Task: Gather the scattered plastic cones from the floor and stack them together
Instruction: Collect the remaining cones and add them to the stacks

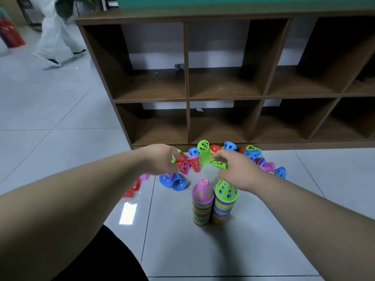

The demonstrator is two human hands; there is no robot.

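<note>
The wooden shelf (187,82) stands on the tiled floor (60,110), divided into open square compartments. The upper compartment left of the middle holds only a small grey scrap (179,66), and the lower middle one shows a white scrap (199,109) at its top edge; something dark sits in the far right upper compartment, too dim to tell what. At the shelf's foot lie the scattered cones (230,146), perforated plastic in green, blue, red and pink, tumbled on their sides and touching one another, with two blue cones (174,180) nested side by side nearer the person. Closer still stand two upright stacks, just beside each other: a pink-topped stack (203,201) and a green-topped stack (225,197). The left hand (160,159) reaches over the pile with its fingers curled round a red cone (181,161). The right hand (237,171) reaches in above the green-topped stack, its fingers bent down and pinching a green cone (220,164). A second person's legs (54,37) in pale trousers cross the floor at upper left.
</note>
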